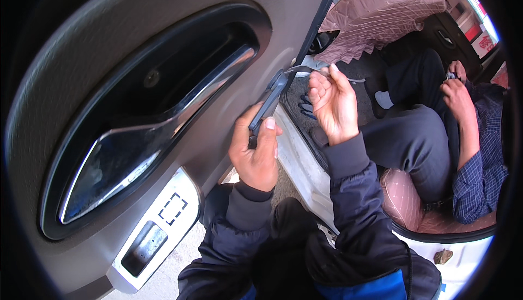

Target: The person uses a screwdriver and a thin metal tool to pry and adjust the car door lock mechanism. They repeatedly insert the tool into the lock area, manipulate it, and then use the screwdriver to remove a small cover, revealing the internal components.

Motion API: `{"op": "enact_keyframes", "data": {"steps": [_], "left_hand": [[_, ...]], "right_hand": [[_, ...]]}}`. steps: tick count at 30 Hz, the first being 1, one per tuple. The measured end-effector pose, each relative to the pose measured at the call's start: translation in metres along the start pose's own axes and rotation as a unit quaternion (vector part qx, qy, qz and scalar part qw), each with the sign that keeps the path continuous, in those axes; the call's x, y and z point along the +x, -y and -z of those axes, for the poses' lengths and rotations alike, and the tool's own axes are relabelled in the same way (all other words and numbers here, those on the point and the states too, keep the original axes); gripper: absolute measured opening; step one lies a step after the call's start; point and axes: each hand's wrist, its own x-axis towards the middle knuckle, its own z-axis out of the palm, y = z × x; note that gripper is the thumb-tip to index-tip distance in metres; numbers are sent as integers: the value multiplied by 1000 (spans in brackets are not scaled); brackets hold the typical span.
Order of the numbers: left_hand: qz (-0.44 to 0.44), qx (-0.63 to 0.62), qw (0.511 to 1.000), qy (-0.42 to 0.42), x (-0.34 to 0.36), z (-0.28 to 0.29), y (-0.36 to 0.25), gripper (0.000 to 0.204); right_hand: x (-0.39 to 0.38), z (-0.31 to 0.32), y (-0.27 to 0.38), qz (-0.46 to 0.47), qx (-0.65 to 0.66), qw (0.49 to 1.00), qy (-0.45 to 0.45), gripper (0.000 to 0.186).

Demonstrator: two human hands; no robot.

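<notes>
Beside the door panel (289, 17) slants a slim blue-grey piece (268, 103).

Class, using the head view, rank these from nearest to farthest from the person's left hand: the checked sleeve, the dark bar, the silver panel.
1. Dark bar: nearest, touching the left hand, between thumb and fingers.
2. Silver panel: below and to the left of that hand.
3. Checked sleeve: farthest, across at the far right.

the slim bar (268, 103) looks smooth plastic, the door handle (147, 142) glossy.
</notes>
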Motion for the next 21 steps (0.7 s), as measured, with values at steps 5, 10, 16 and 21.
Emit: {"op": "enact_keyframes", "data": {"steps": [5,10,16,21], "left_hand": [[-37,55,998,-6,7,-1,5,30],[-40,48,998,-27,6,-5,5,29],[-17,32,999,-36,2,-3,5,29],[-35,32,998,-52,4,-7,7,29]], "right_hand": [[30,-5,24,-62,-56,996,34,28],[4,-27,9,49,-152,987,-4,24],[-33,-19,-35,68,63,994,-56,26],[-40,-19,-55,38,232,968,-84,23]]}}
